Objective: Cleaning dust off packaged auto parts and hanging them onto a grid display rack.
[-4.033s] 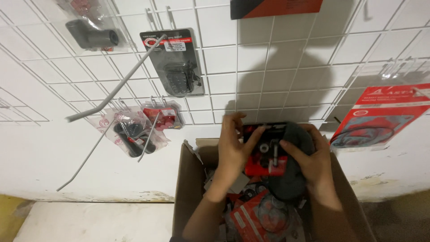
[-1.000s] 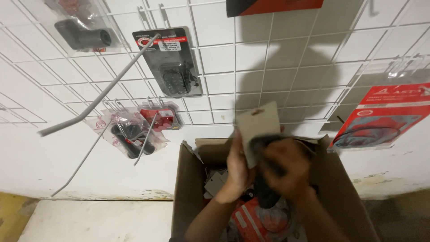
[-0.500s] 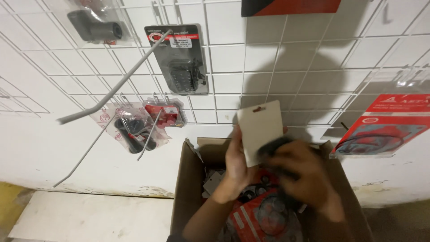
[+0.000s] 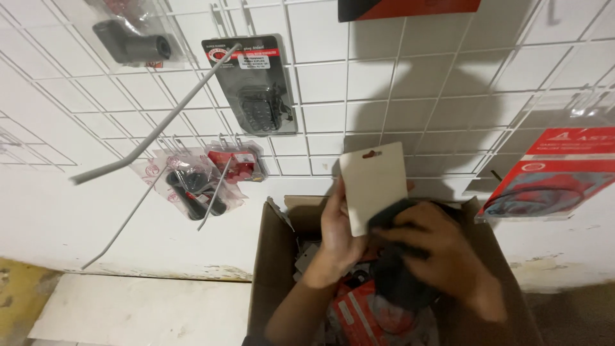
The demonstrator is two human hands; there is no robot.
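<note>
Above the open cardboard box (image 4: 275, 256), both hands hold one packaged item (image 4: 378, 192), its plain pale backing card with a hang slot facing the camera. Left hand (image 4: 339, 237) has its grip closed on the card's left edge and lower corner, thumb on the back face. Right hand (image 4: 442, 256) is wrapped over the dark bulky part of the item at the card's lower right, fingers curled shut round it; what that dark part is cannot be told. Item sits just above the box opening, upright, slightly tilted, card top overlapping the white wire grid panel (image 4: 435, 83) behind the box.

Inside the box, below the hands, lie more red and black packaged goods (image 4: 359, 314), partly hidden by the forearms.

Up and left of the box, on the grid: a black blister pack (image 4: 256, 86) hanging flat, a clear pack with a dark cylindrical part (image 4: 131, 41) further left, and two clear bags with red and black parts (image 4: 205, 179) on hooks just left of the box top. Long bare metal hooks (image 4: 154, 122) stick out from the grid there. Right of the box hangs a red-carded pack (image 4: 551, 176), tilted. Floor (image 4: 141, 307) left of the box is pale.
</note>
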